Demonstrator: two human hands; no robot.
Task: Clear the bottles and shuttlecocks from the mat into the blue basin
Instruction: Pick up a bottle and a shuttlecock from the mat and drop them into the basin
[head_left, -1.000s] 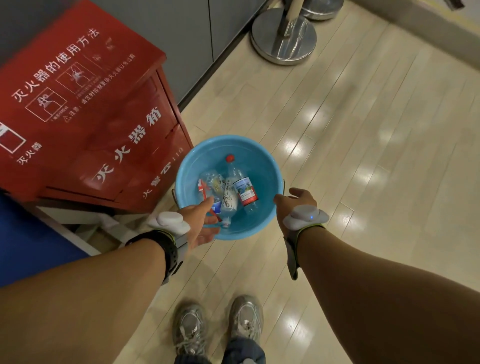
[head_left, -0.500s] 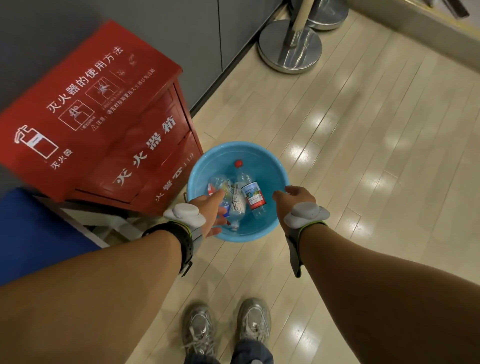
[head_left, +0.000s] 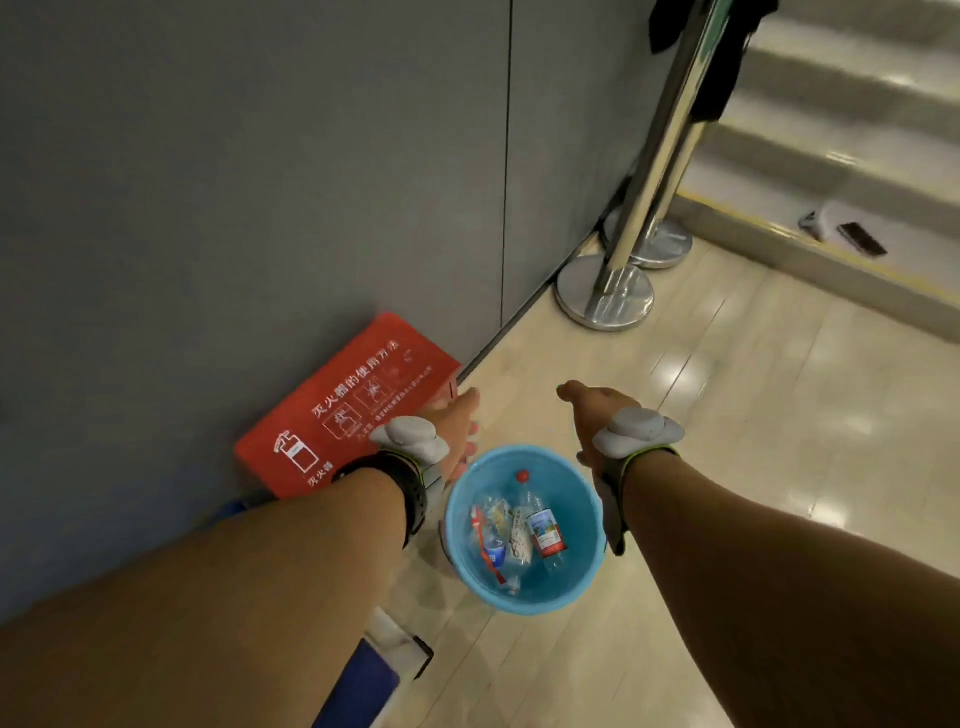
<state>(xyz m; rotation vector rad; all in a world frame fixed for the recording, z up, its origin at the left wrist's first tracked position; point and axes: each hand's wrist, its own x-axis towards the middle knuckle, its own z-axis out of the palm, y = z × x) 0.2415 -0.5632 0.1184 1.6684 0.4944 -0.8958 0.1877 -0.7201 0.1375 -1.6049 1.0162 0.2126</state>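
Observation:
The round blue basin (head_left: 571, 486) stands on the pale wood floor beside the red box. Inside it lie a clear bottle with a red cap and red label (head_left: 541, 526) and crushed plastic bottles (head_left: 494, 540) with blue and red labels. I see no shuttlecock. My left hand (head_left: 457, 431) hovers over the basin's far left rim with straight fingers and holds nothing. My right hand (head_left: 597, 413) hangs over the far right rim, relaxed and empty. Neither hand touches the basin.
A red fire-extinguisher box (head_left: 353, 405) sits against the grey wall (head_left: 260, 182) left of the basin. Two stanchion posts with round steel bases (head_left: 605, 293) stand farther along. Steps (head_left: 831, 156) rise at the right, a phone (head_left: 862, 239) lying on one. A blue mat corner (head_left: 358, 686) lies near me.
Both hands gripped the basin's near rim before; they have let go and now float above it. My view has risen and tilted up, so the basin looks smaller and lower.

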